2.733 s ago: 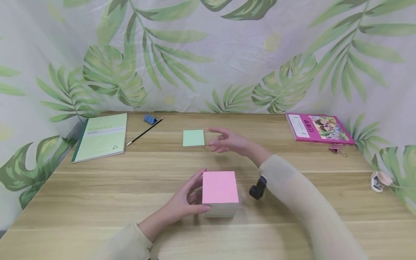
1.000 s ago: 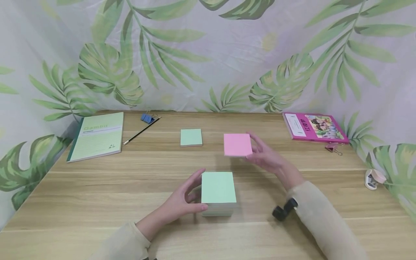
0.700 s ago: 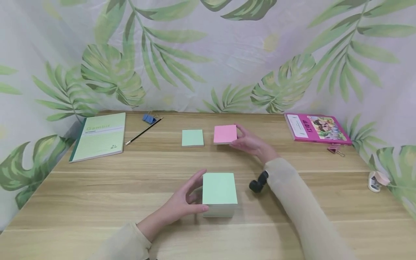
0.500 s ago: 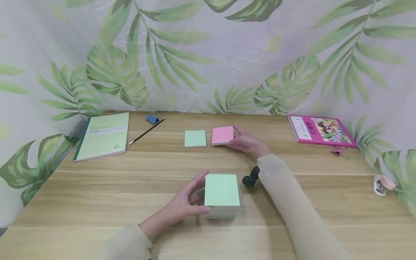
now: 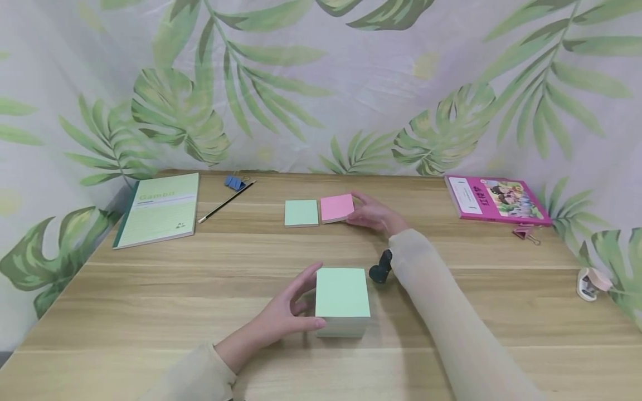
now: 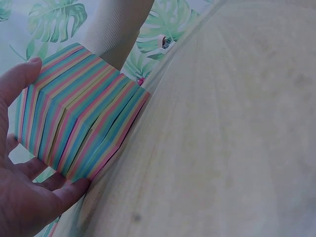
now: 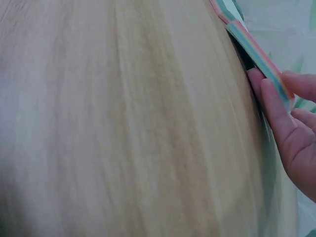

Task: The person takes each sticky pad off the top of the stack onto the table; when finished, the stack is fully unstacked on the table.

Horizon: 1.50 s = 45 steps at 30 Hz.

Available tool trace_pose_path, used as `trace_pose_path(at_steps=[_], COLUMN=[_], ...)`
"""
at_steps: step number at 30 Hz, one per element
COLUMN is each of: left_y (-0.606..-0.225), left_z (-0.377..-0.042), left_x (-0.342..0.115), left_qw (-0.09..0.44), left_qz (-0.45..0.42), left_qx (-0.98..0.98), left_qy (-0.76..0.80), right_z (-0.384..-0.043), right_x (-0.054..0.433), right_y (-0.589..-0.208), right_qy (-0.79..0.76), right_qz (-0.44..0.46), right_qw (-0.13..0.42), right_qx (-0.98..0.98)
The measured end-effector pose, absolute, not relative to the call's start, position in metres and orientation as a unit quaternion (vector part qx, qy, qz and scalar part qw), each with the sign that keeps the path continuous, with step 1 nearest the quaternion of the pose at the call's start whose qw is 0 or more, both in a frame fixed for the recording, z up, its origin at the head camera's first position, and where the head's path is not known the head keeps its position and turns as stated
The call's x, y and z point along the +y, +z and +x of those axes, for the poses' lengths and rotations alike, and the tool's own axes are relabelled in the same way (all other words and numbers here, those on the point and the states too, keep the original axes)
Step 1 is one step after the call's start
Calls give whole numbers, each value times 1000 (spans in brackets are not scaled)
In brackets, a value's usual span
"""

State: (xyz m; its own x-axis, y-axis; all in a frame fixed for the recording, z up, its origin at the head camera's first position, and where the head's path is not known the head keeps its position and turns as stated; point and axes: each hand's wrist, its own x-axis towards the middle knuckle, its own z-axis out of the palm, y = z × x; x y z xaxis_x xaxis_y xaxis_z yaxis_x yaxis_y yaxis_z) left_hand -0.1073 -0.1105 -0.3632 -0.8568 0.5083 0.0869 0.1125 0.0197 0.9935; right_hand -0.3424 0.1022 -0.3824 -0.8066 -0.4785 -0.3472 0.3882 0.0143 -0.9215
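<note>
A stack of sticky note pads (image 5: 343, 293), green on top, stands near the front of the table. My left hand (image 5: 278, 317) holds its left side, thumb at the front and fingers behind. The left wrist view shows the striped pad edges (image 6: 81, 106) between thumb and fingers. Farther back, my right hand (image 5: 373, 214) pinches a pink-topped sticky note pad (image 5: 336, 208) by its right side. Its left edge is right at a green-topped sticky note pad (image 5: 301, 213) lying flat. In the right wrist view the pinched pad (image 7: 256, 57) is slightly tilted, with fingers under its near end.
At the back left lie a pale green notebook (image 5: 163, 211), a dark pencil (image 5: 227, 203) and a blue binder clip (image 5: 234, 182). A pink book (image 5: 501, 199), a pink binder clip (image 5: 525, 233) and a small white-and-pink object (image 5: 592, 284) are at the right.
My right hand, empty at first, has taken the pink-topped pad off the stack and carried it back and left beside the green pad. The left hand has stayed at the stack.
</note>
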Motion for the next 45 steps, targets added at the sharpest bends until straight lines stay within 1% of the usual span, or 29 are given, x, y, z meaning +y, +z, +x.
trace_pose_path(at_steps=[8, 14, 18, 23, 27, 31, 35, 39, 45], left_y=[-377, -387, -388, -387, -387, -387, -387, -387, -387], left_z=[-114, -116, -116, -116, -116, -116, -116, -115, -116], left_x=[-111, -113, -113, -113, -113, -113, -113, -114, -114], left_qw=[149, 142, 143, 144, 145, 143, 140, 138, 141], left_qz=[223, 226, 235, 235, 232, 232, 235, 236, 239], left_qx=[697, 691, 683, 684, 683, 685, 686, 688, 679], left_qy=[666, 672, 676, 676, 678, 676, 675, 673, 680], right_z=[-330, -314, -290, -246, -214, -192, -173, -158, -146], right_x=[127, 142, 150, 155, 154, 150, 146, 142, 136], right_y=[-371, -359, -346, -335, -339, -349, -356, -361, -366], right_qy=[-690, -706, -713, -699, -673, -653, -619, -578, -558], right_qz=[-44, -108, -190, -276, -322, -355, -359, -336, -313], right_qw=[322, 322, 311, 291, 274, 264, 262, 265, 230], right_qx=[647, 622, 598, 592, 607, 614, 647, 695, 733])
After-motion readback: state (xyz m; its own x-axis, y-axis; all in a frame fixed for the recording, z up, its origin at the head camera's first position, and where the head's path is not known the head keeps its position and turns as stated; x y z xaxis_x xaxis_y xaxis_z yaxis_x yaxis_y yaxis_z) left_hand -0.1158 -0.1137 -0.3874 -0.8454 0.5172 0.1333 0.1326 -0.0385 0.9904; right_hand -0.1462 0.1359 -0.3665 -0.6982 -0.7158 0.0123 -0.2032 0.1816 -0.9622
